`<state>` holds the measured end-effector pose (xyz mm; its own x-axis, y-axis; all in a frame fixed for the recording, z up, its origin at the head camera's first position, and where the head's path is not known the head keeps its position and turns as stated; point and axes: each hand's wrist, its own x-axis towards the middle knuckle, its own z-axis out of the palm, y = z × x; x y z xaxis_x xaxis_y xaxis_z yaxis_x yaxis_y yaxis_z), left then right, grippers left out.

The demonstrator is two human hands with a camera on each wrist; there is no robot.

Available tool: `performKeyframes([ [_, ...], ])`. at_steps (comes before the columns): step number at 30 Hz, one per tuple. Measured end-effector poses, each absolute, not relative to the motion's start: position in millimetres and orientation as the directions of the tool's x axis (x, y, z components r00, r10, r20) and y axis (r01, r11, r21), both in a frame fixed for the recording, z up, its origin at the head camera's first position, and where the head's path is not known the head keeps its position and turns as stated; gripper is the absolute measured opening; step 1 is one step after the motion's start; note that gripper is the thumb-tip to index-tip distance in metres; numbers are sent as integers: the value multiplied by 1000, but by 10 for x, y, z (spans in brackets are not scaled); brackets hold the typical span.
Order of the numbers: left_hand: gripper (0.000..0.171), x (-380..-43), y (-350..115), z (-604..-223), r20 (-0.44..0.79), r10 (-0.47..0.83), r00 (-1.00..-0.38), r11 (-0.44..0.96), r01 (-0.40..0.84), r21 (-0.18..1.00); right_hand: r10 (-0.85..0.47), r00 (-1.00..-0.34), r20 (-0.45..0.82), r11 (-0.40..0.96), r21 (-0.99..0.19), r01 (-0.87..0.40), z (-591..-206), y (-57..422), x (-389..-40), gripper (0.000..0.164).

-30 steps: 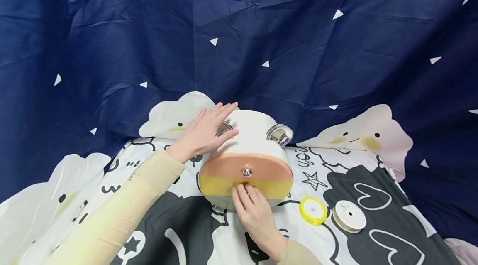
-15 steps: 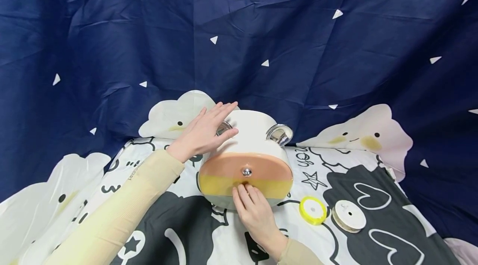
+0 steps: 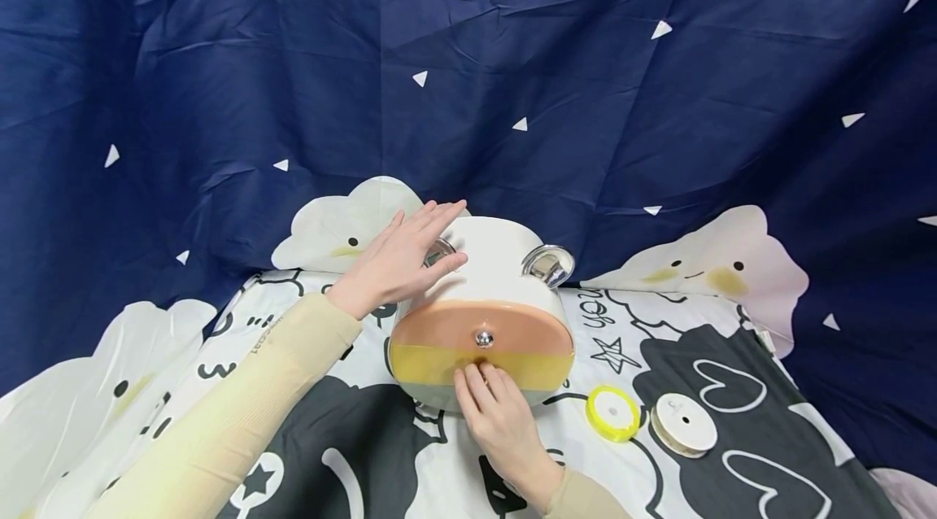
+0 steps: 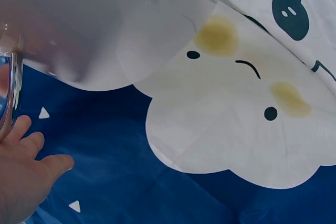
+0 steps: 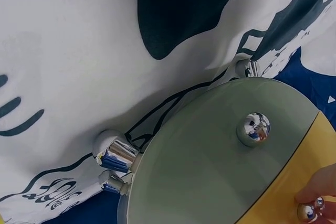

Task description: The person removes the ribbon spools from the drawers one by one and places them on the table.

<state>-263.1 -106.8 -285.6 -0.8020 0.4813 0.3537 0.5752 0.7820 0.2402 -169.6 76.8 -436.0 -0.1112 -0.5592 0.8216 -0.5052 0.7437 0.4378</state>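
A white rounded cabinet with silver ears stands in the middle, its front split into an orange drawer, a yellow drawer and a green drawer. My left hand rests at the cabinet's upper left, fingers extended beside the left ear. With its fingertips, my right hand pinches the small silver drawer knob on the yellow drawer. Above and below it, the orange drawer's knob and the green drawer's knob are untouched. The drawers look closed.
To the right of the cabinet lie a yellow ribbon spool and a white spool. Black-and-white patterned cloth covers the table. A dark blue curtain with white triangles and cloud shapes hangs close behind.
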Motion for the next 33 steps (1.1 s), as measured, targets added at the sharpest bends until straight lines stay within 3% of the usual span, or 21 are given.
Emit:
performKeyframes([
  [33,69,-2609,-1064,-2835,340,471,-814,787,562,255,-580,-132,803,730,442,-521,-4352,784,-1515,35],
])
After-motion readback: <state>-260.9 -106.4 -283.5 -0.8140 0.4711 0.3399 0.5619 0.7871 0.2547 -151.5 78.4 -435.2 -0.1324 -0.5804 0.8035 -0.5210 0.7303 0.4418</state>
